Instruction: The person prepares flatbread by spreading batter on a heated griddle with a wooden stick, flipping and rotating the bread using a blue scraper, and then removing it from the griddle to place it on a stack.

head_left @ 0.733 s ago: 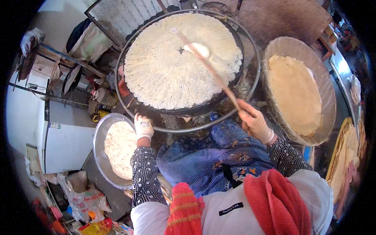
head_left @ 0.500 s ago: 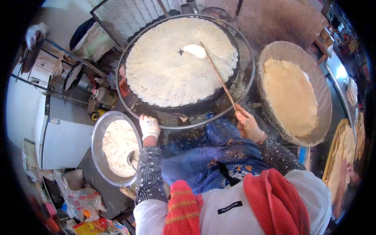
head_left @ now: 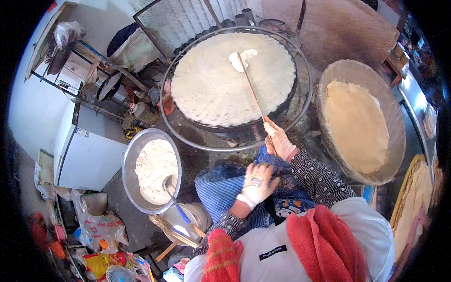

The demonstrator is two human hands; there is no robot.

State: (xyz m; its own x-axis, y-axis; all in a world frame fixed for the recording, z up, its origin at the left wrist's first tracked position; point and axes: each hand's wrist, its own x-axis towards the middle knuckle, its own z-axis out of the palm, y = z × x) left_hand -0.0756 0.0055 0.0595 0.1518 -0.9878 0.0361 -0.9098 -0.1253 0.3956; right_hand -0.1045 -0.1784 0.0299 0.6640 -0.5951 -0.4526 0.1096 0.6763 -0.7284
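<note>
A big round black griddle [head_left: 286, 101] carries a wide white sheet of batter [head_left: 221, 84]. My right hand [head_left: 278, 139], in a light glove, grips a long wooden spreader stick [head_left: 251, 91] whose head lies in a thicker white blob [head_left: 242, 58] near the far side of the sheet. My gloved left hand [head_left: 257, 183] rests on the blue checked cloth [head_left: 221, 190] at my front, fingers bent, holding nothing. A metal basin [head_left: 129, 181] of white batter with a ladle [head_left: 171, 192] in it stands at my left.
A large round tray [head_left: 392, 141] holding stacked pale flat sheets sits at the right. More stacked sheets lie at the far right edge [head_left: 416, 207]. A white cabinet [head_left: 87, 157], bags and clutter fill the floor at left. A small white bucket [head_left: 190, 218] stands below the basin.
My left hand has left the basin's edge and come back onto the blue cloth. My right hand has shifted the stick, so its head sits farther left on the batter.
</note>
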